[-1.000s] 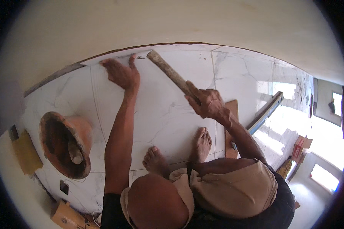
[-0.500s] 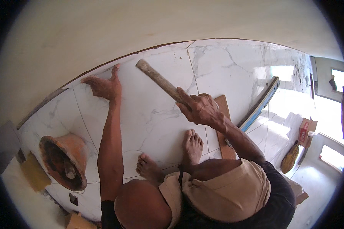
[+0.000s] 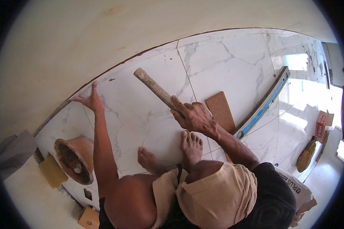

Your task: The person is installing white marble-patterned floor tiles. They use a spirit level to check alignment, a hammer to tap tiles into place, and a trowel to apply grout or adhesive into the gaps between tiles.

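My left hand [image 3: 91, 100] presses down with spread fingers on a white marbled floor tile [image 3: 141, 110], close to the tile's edge along the wall. It holds nothing. A rough round wooden tool handle [image 3: 153, 86] is gripped in my right hand [image 3: 195, 116] over the same tile. Its bare end points away and to the left; whatever is at its other end is hidden by the hand. My bare feet stand on the tiles between my arms. Just right of my right hand lies a brown tile piece [image 3: 221, 111].
A blue spirit level [image 3: 263, 107] lies on the tiles to the right. Left of my left arm, an orange-brown bucket [image 3: 84, 149] rests tipped, beside a yellow sponge-like block [image 3: 52, 171]. Farther right are a red and white box [image 3: 322, 126] and a paper sack [image 3: 300, 189]. A wall [image 3: 84, 45] runs along the far side.
My left hand has slid leftward along the tile edge by the wall, its fingers still spread. My right hand keeps its grip on the wooden handle. The whole view has shifted slightly.
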A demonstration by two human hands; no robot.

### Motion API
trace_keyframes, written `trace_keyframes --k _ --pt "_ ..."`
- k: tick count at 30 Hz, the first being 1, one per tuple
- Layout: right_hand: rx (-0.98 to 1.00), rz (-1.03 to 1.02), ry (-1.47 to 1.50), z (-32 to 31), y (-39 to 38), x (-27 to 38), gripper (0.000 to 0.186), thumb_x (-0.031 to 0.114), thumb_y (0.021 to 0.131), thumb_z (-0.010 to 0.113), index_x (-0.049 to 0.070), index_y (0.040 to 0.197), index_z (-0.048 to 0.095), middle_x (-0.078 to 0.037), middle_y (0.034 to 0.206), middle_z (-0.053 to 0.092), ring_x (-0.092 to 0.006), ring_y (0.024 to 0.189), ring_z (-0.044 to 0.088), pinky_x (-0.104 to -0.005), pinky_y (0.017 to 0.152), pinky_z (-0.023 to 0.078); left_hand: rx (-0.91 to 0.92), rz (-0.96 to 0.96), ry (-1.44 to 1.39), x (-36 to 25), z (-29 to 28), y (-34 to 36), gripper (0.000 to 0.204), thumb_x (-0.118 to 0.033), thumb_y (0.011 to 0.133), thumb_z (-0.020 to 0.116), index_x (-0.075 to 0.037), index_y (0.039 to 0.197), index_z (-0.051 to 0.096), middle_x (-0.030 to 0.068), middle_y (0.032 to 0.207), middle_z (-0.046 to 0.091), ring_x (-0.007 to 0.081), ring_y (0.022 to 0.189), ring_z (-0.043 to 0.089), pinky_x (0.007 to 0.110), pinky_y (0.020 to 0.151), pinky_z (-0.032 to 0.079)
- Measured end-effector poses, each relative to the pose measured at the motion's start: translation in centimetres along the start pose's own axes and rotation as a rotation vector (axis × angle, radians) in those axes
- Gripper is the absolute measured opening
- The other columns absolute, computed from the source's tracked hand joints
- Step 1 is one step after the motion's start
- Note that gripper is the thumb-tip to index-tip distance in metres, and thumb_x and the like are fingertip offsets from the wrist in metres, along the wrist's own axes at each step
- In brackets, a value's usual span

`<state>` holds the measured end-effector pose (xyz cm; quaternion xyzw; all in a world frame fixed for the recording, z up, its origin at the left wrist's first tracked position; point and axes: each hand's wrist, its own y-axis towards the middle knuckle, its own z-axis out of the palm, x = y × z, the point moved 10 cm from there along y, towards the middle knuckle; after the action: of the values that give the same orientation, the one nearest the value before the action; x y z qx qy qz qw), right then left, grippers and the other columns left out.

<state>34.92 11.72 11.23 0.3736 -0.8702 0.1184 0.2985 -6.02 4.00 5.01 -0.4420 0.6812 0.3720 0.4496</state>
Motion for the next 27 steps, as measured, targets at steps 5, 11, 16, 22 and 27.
trace_keyframes --k 5,11,16,22,27 --pt "0.011 -0.027 -0.012 0.9 0.5 0.0 0.05 0.029 0.091 0.062 0.001 0.131 0.051 -0.015 0.062 0.063 -0.0334 0.047 0.059 -0.0434 0.048 0.048 -0.032 0.052 0.086 0.2 -0.4 0.5 0.138 -0.039 0.068 0.087 0.002 0.149 -0.017 0.0238 0.159 -0.005 0.0321 0.147 0.01 0.04 0.119 0.018" --pt "0.019 0.005 -0.03 2.5 1.4 0.1 0.051 0.03 0.092 0.06 0.0 0.131 0.05 -0.015 0.062 0.063 -0.0344 0.047 0.06 -0.0444 0.049 0.049 -0.035 0.012 0.247 2.5 -1.0 1.0 0.132 -0.047 0.074 0.081 0.005 0.149 -0.014 0.0273 0.158 -0.007 0.0347 0.148 0.004 0.043 0.12 0.012" --pt "-0.029 -0.045 -0.034 2.9 1.1 1.3 0.052 0.026 0.089 0.066 -0.001 0.131 0.052 -0.012 0.058 0.061 -0.0289 0.041 0.055 -0.0391 0.047 0.046 0.007 0.007 0.29 3.7 -1.0 1.7 0.132 -0.05 0.074 0.079 0.008 0.148 -0.014 0.0278 0.157 -0.01 0.0358 0.148 0.003 0.043 0.12 0.011" --pt "-0.069 -0.024 -0.07 3.1 2.2 1.5 0.053 0.027 0.09 0.066 0.0 0.133 0.051 -0.012 0.059 0.062 -0.0282 0.041 0.055 -0.0392 0.047 0.046 0.051 0.022 0.322 4.0 -1.0 2.2 0.141 -0.067 0.07 0.074 0.012 0.146 -0.014 0.0316 0.155 -0.016 0.0373 0.148 -0.01 0.047 0.119 0.005" --pt "-0.019 -0.054 -0.068 3.7 1.7 1.7 0.05 0.03 0.092 0.061 0.002 0.132 0.049 -0.015 0.059 0.061 -0.0324 0.043 0.058 -0.0429 0.042 0.045 0.063 -0.003 0.308 3.8 -1.0 2.0 0.142 -0.069 0.069 0.073 0.013 0.146 -0.013 0.0314 0.155 -0.017 0.0386 0.147 -0.011 0.049 0.119 0.006"
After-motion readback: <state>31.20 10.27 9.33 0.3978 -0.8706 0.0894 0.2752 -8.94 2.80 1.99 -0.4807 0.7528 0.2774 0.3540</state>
